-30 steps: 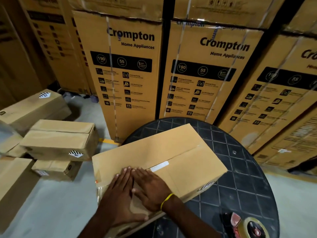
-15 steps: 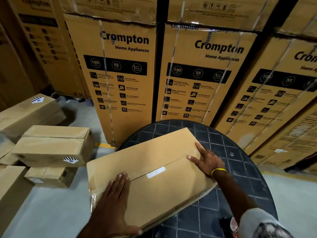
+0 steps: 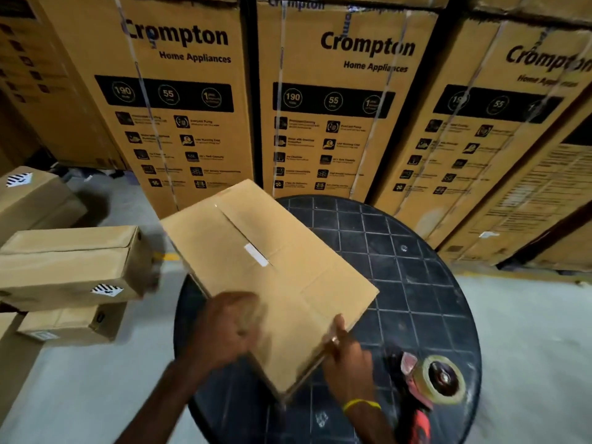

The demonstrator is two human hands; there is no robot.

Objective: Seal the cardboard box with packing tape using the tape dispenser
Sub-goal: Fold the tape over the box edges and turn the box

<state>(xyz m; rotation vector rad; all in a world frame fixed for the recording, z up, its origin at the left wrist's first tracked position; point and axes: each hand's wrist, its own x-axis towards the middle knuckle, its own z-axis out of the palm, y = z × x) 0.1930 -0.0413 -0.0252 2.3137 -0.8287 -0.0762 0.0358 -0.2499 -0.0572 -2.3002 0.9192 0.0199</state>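
Tall printed cartons (image 3: 179, 100) wall grey concrete floor (image 3: 528, 331).

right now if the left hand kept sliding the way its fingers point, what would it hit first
Probably nothing separate: the left hand, blurred, already lies on the cardboard box, fingers pointing right across its top. It would likely just cross the lid.

A warehouse or stockroom: tall printed appliance cartons (image 3: 179, 100), strapped and marked "Crompton Home Appliances", stand packed side by side just behind a round black table (image 3: 416, 283); smaller plain boxes (image 3: 67, 261) lie stacked on the grey concrete floor (image 3: 528, 331) left of it.
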